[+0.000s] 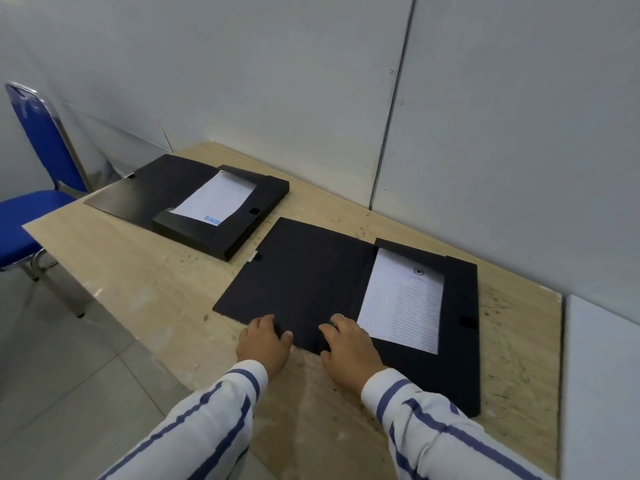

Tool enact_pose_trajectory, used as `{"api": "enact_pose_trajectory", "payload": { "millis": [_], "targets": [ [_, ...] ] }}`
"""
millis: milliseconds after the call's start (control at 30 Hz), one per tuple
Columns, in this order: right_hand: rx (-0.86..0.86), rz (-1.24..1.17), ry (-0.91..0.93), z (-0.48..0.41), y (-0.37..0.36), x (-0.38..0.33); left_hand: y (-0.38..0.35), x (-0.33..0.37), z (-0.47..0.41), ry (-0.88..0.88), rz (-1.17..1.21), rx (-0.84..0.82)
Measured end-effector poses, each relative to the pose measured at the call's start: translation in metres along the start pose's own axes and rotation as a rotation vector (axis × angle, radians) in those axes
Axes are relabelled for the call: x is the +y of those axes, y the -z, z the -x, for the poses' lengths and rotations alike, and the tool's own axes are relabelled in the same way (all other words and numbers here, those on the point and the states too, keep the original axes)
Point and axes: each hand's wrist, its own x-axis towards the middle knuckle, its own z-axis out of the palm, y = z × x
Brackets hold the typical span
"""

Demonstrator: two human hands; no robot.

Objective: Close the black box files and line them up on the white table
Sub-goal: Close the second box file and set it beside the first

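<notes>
Two black box files lie open on a light wooden table (pixel 145 271). The near box file (pixel 460 341) has its lid (pixel 301 278) flat to the left and white printed paper (pixel 401 303) in its tray. My left hand (pixel 265 342) grips the lid's near edge, thumb on top. My right hand (pixel 349 344) rests on the same edge beside the paper, fingers spread on the lid. The far box file (pixel 242 216) lies open at the back left, with white paper (pixel 216 199) inside.
A blue chair (pixel 31 209) with a metal frame stands at the table's left end. Grey wall panels run along the table's far side. A white surface (pixel 602 375) adjoins the table's right edge. Tiled floor lies at lower left.
</notes>
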Motion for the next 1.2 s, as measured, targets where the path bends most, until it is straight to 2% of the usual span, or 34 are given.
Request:
{"api": "enact_pose_trajectory", "payload": {
  "millis": [167, 300, 500, 733, 933, 967, 1033, 1100, 1200],
  "targets": [
    [-0.068, 0.078, -0.086, -0.020, -0.011, -0.001, 0.027, -0.016, -0.044, 0.041, -0.015, -0.017],
    [-0.060, 0.108, -0.108, -0.023, -0.018, 0.000, 0.039, -0.024, -0.066, 0.137, -0.071, 0.036],
    [-0.038, 0.069, -0.137, -0.023, -0.022, 0.002, 0.047, -0.026, -0.080, 0.256, -0.011, 0.126],
    [-0.033, 0.018, -0.158, -0.024, -0.022, 0.002, 0.073, -0.028, -0.111, 0.358, 0.010, 0.070],
    [-0.024, -0.016, -0.140, -0.023, -0.016, 0.002, 0.108, -0.006, -0.107, 0.177, 0.459, 0.173],
    [-0.021, -0.031, -0.135, -0.022, -0.014, 0.001, 0.114, 0.001, -0.103, 0.147, 0.520, 0.151],
    [-0.010, -0.071, -0.128, -0.021, -0.010, 0.002, 0.125, 0.013, -0.093, 0.122, 0.744, 0.045],
    [0.011, -0.124, -0.132, -0.018, -0.005, 0.003, 0.136, 0.027, -0.080, 0.165, 0.996, -0.142],
    [0.064, -0.203, -0.137, -0.012, 0.004, 0.010, 0.136, 0.050, -0.064, 0.044, 1.048, -0.248]
  ]
}}
